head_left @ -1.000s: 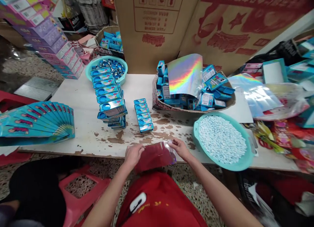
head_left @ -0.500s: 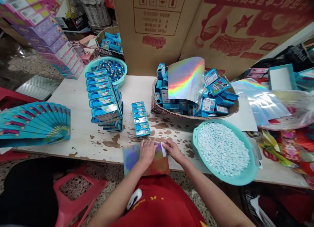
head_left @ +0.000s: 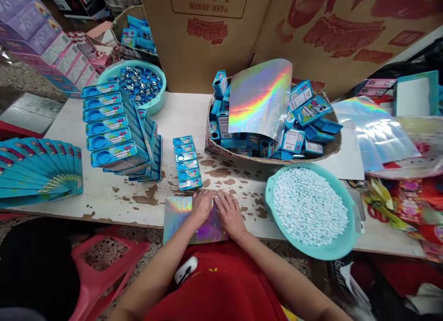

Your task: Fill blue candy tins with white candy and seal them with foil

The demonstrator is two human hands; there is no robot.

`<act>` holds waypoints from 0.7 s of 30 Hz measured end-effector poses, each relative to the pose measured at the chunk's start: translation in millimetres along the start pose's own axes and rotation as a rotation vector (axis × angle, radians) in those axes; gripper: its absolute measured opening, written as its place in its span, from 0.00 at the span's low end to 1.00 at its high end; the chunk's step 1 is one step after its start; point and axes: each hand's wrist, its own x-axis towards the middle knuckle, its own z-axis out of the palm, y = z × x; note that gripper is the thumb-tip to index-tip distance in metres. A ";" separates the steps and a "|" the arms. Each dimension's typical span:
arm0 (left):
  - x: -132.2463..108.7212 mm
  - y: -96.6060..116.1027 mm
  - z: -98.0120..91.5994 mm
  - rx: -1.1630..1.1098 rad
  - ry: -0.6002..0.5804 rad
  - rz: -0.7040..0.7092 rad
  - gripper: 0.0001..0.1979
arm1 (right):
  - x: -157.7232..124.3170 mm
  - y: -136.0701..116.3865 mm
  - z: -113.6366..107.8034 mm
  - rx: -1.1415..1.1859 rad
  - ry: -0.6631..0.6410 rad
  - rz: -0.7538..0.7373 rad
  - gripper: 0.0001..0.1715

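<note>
A holographic sheet (head_left: 178, 215) lies at the table's front edge, partly overhanging it. My left hand (head_left: 203, 206) rests on its upper part, fingers partly bent; whether it pinches anything is hidden. Beside it, my right hand (head_left: 231, 215) lies flat on the sheet's right part with its fingers spread. Just behind the sheet stands a short row of small blue boxes (head_left: 187, 163). Another holographic sheet (head_left: 259, 99) lies over a carton of blue boxes (head_left: 313, 109).
Tall stacked blue boxes (head_left: 114, 152) and fanned blue cards (head_left: 41, 171) stand left. Behind is a basin of blue-and-silver pieces (head_left: 157, 101). A turquoise basin (head_left: 272, 191) of pale pellets sits right. A red stool (head_left: 83, 284) is below left.
My right hand has gone from pinching at a white strip on the sheet's upper right to lying flat on the sheet. The strip no longer shows. The camera view has shifted.
</note>
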 end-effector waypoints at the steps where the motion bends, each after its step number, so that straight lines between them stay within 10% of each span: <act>1: 0.9 0.2 0.8 0.007 0.000 -0.001 0.14 | -2.2 0.4 -1.4 0.008 0.002 0.004 0.25; 10: 4.5 -8.7 26.1 -0.017 0.107 0.051 0.15 | 1.9 -21.9 -87.3 0.140 0.091 0.119 0.14; 15: -19.0 -2.2 10.8 -0.778 0.229 0.024 0.16 | 13.4 -33.7 -120.6 0.497 0.198 0.307 0.13; 21: -38.7 4.4 -30.1 -1.273 -0.072 -0.190 0.12 | 32.7 -47.7 -100.6 0.808 0.142 0.471 0.17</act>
